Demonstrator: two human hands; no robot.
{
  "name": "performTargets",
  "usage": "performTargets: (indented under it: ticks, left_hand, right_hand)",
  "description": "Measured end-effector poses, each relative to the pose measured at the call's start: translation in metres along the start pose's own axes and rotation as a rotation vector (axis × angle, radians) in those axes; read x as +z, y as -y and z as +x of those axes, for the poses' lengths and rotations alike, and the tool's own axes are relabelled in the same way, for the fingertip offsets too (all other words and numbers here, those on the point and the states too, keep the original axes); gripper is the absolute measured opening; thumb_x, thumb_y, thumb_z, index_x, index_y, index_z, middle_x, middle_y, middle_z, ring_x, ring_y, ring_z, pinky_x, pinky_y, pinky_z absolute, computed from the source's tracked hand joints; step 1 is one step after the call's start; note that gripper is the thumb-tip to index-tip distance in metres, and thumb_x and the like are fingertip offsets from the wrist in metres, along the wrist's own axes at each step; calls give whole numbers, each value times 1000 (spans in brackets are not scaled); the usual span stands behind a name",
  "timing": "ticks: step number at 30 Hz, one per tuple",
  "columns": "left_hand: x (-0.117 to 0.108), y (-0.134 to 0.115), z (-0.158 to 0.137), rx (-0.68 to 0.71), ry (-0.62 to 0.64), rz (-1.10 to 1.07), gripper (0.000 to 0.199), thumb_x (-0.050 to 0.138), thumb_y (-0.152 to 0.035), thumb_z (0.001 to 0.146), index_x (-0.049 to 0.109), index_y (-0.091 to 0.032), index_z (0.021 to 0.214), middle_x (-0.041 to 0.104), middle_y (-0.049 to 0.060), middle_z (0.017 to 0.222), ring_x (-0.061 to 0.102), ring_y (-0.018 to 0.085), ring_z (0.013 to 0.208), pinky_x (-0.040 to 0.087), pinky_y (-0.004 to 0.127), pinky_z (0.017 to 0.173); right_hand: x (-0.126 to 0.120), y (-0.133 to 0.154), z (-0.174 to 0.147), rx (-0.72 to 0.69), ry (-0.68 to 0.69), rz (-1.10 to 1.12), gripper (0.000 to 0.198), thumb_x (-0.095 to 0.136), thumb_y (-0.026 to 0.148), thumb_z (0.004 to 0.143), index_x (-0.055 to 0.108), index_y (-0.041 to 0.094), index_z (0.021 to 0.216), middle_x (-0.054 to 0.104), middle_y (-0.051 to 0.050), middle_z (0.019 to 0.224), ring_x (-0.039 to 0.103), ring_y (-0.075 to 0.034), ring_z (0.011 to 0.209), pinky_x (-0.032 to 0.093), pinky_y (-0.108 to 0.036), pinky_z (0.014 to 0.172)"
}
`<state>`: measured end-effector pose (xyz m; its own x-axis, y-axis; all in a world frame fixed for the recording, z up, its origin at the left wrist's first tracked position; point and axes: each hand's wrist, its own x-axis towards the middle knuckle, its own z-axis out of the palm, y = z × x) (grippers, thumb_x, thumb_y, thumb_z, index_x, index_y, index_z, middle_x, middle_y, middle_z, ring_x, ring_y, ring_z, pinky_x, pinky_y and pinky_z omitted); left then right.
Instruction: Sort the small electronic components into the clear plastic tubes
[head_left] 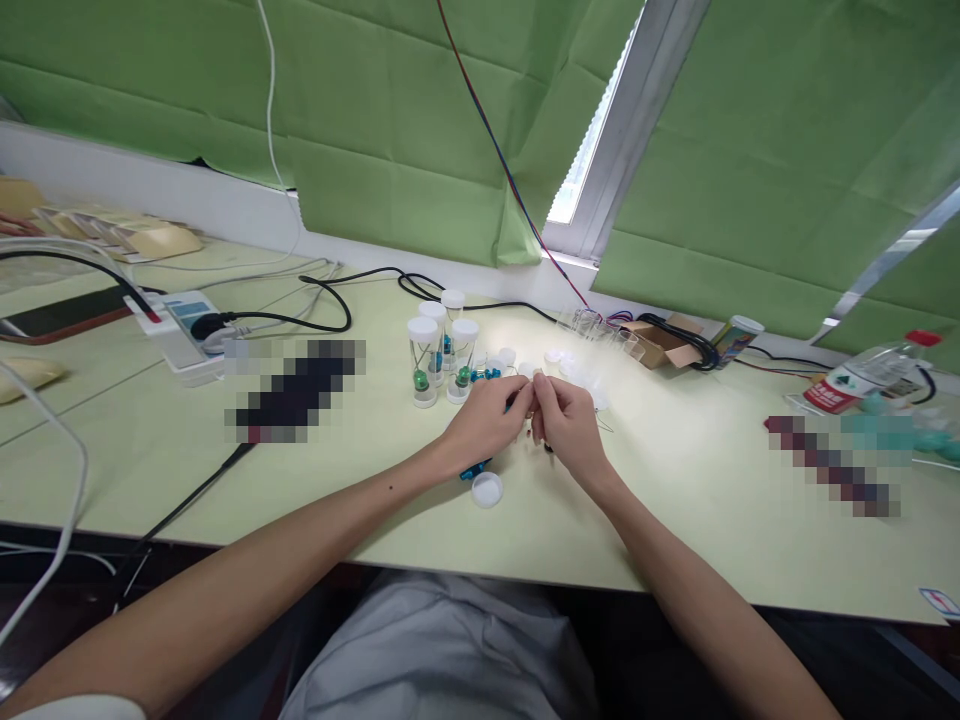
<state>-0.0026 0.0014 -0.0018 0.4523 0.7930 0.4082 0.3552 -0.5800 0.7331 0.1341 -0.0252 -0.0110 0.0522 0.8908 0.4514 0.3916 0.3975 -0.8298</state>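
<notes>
Close together above the middle of the table, my left hand (pixel 489 412) and my right hand (pixel 571 428) are both closed in a pinch, fingertips meeting. Whatever they pinch is too small and too covered by the fingers to name. Beyond my left hand stand several clear tubes with white caps (pixel 423 332), with green or blue pieces and thin stems inside. Small blue pieces (pixel 486 375) lie just behind that hand, and another blue piece (pixel 474 469) sits below its wrist. Nearer to me, a round white cap (pixel 487 489) rests on the table.
A power strip (pixel 180 335) with cables and a blurred dark device (pixel 300 390) are on the left. Clear empty tubes (pixel 592 325) and an open cardboard box (pixel 664 340) stand behind my hands. On the right lies a plastic bottle (pixel 862 375). The table's front edge runs below my forearms.
</notes>
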Motion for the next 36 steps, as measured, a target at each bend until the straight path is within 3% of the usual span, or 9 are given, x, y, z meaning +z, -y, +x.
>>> performTargets:
  ticks: [36]
  left_hand:
    - [0, -2, 0, -6, 35, 15, 39, 34, -32, 99, 47, -21, 64, 62, -1, 58, 53, 15, 54, 38, 30, 59]
  right_hand:
    - [-1, -1, 1, -11, 12, -69, 50, 44, 51, 99, 48, 22, 59, 47, 3, 43, 47, -13, 44, 41, -27, 53]
